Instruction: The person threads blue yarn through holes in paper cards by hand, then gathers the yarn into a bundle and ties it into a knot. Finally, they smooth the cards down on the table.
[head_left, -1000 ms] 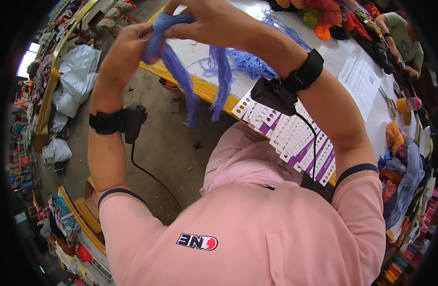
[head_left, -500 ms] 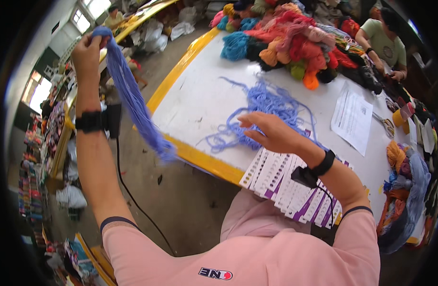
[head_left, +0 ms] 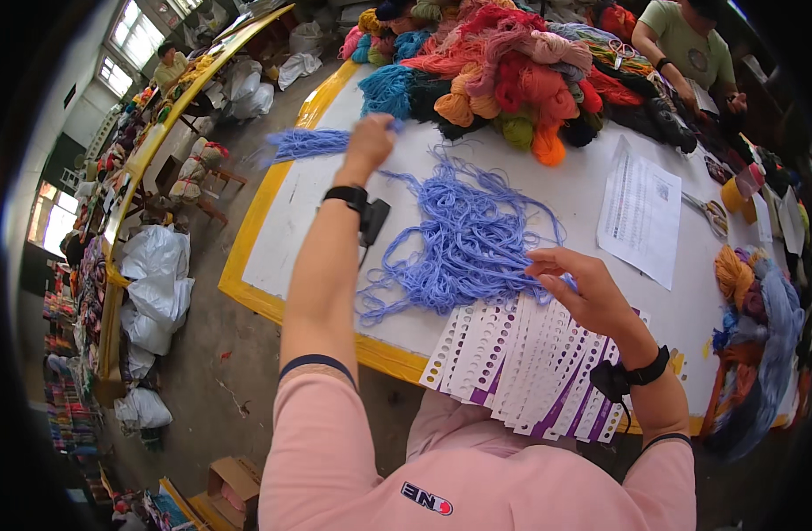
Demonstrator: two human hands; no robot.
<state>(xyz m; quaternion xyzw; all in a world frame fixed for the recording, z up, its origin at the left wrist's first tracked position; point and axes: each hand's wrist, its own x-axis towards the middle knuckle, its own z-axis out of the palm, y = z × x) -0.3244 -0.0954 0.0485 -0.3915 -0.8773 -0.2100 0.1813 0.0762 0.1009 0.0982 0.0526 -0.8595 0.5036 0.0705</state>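
My left hand (head_left: pixel 371 143) is closed around one end of a blue yarn skein (head_left: pixel 313 144), raised over the far left part of the table. The skein trails leftward from the fist past the table's yellow edge, its tip smeared by motion. A tangled heap of loose blue yarn (head_left: pixel 455 239) lies on the white tabletop between my hands. At the heap's right side is my right hand (head_left: pixel 587 288), fingers stretched and thumb apart. Blue strands show by its fingertips; whether it touches them I cannot tell. Below it, several white and purple punched cards (head_left: pixel 530 372) fan out along the front edge.
Colourful yarn skeins (head_left: pixel 521 80) are heaped at the table's far side. A printed sheet (head_left: pixel 640 212), scissors (head_left: pixel 714 215) and more skeins (head_left: pixel 760 310) lie at the right. A co-worker (head_left: pixel 689 53) is at the back right. White plastic bags (head_left: pixel 156 288) stand on the floor at left.
My left hand has swung right, over the table, with the skein now trailing leftward instead of hanging down. My right hand has moved right and slightly down, to the heap's right side.
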